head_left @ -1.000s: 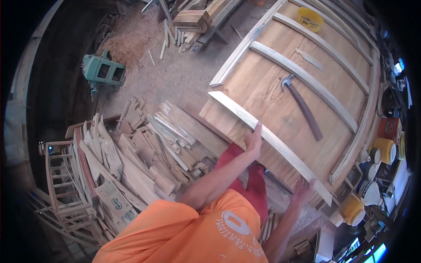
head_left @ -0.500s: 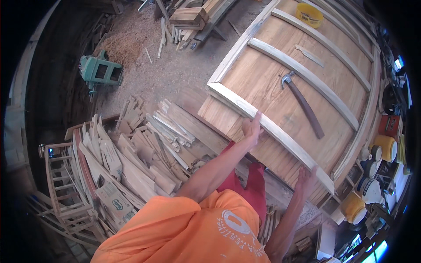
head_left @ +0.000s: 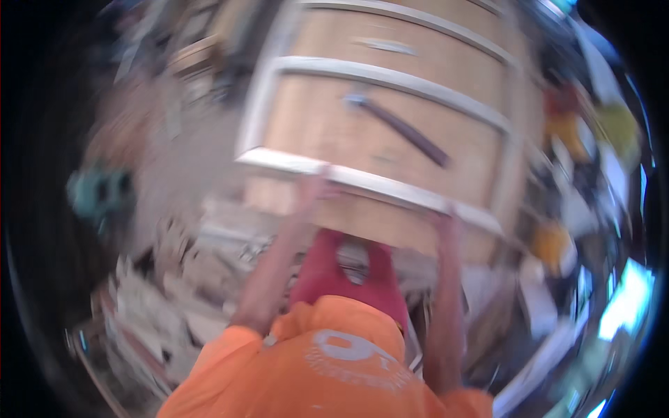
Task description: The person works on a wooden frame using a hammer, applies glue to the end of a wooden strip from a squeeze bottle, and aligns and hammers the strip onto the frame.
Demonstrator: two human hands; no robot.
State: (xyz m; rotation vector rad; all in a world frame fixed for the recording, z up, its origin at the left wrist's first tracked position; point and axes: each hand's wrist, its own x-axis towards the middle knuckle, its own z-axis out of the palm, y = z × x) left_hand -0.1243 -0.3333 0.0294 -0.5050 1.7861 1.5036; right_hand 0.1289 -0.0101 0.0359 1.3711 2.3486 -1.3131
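Taking twelve as straight ahead of the worker, I see a pale wooden strip lying across the near part of a broad panel, from eleven o'clock round to two. Its eleven o'clock end seems to meet the side rail; blur hides whether the joint is tight.

I judge the step in hand to be lining this strip up as the near member of the frame, parallel to the crosspiece beyond it at twelve. The next move, to my mind, calls for squaring both ends against the rails and keeping the strip steady. A hammer lies on the panel just past twelve, untouched, its head toward eleven.

Both arms reach forward, well apart. The left forearm slants inward toward twelve, and the left hand is at the strip just short of twelve. The right forearm runs nearly straight ahead, its hand at the strip between one and two: the right hand. Each seems to grip the near edge, but everything is smeared, so I cannot tell whether the fingers are pinching it or merely resting there.
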